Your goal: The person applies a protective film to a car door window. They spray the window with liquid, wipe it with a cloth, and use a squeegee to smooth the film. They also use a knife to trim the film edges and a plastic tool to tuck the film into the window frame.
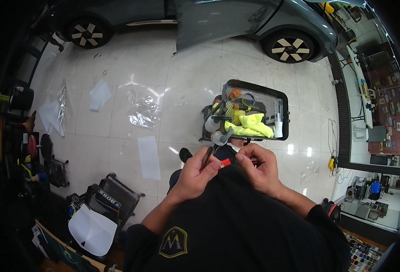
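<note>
In front of my chest, my left hand (194, 176) is closed around a slim black tool (207, 157) that points up and away from me. Just right of its fingertips shows a small red piece (225, 163) with a white mark. My right hand (260, 168) is closed in a pinch at about the same height; a bit of red and black shows by its fingers, too small to name. Beyond both hands stands a black mesh cart (285, 109) with a yellow-green cloth (254, 125) in its top tray. Spray bottles (211, 123) hang along its left side.
A grey car (227, 22) stands along the far side. Clear plastic film (144, 109) and white sheets (149, 157) lie on the tiled floor to the left. A wheeled stool or cart (114, 195) is at lower left. A yellow tool with a cord (331, 163) lies near the right wall.
</note>
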`<action>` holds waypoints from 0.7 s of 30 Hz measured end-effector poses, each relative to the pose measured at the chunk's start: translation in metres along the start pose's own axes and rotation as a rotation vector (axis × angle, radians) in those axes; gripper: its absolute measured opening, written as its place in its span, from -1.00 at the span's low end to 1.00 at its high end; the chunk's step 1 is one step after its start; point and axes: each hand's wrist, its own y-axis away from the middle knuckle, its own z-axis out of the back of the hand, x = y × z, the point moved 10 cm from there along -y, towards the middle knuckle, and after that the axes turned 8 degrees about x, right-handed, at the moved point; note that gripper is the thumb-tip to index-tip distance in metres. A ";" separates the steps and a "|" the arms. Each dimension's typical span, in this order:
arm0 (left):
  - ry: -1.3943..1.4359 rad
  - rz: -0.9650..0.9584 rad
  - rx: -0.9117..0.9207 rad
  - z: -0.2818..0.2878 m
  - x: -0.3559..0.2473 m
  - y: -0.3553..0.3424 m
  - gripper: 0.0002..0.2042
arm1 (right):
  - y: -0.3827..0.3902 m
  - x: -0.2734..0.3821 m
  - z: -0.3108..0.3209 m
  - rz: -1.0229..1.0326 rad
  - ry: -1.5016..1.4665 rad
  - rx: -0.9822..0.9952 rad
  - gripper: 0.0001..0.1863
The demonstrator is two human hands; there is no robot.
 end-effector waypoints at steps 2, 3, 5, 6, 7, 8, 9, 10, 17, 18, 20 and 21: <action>-0.020 0.003 -0.015 0.001 0.000 0.001 -0.79 | 0.001 -0.004 -0.002 0.013 0.033 -0.009 -0.90; -0.030 0.004 -0.022 0.002 0.000 0.002 -0.79 | 0.001 -0.005 -0.003 0.019 0.050 -0.014 -0.90; -0.048 0.013 -0.034 0.003 0.002 0.003 -0.79 | 0.001 -0.002 -0.007 0.010 0.052 -0.018 -0.89; -0.056 0.017 -0.041 0.004 0.002 0.004 -0.79 | 0.000 0.000 -0.008 0.005 0.054 -0.020 -0.89; -0.049 0.020 -0.038 0.004 0.003 0.004 -0.79 | -0.001 0.002 -0.009 0.020 0.112 -0.016 -0.88; -0.042 0.022 -0.034 0.004 0.004 0.004 -0.79 | -0.002 0.005 -0.009 0.036 0.171 -0.013 -0.87; -0.035 0.024 -0.030 0.004 0.004 0.004 -0.79 | -0.002 0.008 -0.010 0.051 0.229 -0.010 -0.87; -0.039 0.017 -0.042 0.004 0.002 0.005 -0.79 | -0.002 0.005 -0.011 0.035 0.195 -0.007 -0.87; -0.163 -0.061 -0.136 0.011 -0.008 0.013 -0.77 | -0.003 -0.011 -0.019 -0.113 -0.150 0.023 -0.90; -0.219 -0.051 -0.140 0.011 -0.012 0.015 -0.77 | -0.002 -0.014 -0.020 -0.116 -0.163 0.034 -0.90; -0.296 -0.107 -0.159 0.008 -0.025 0.018 -0.78 | -0.001 -0.014 -0.019 -0.053 -0.163 0.010 -0.90; -0.332 -0.135 -0.170 0.007 -0.030 0.019 -0.78 | 0.000 -0.013 -0.019 -0.021 -0.161 0.000 -0.90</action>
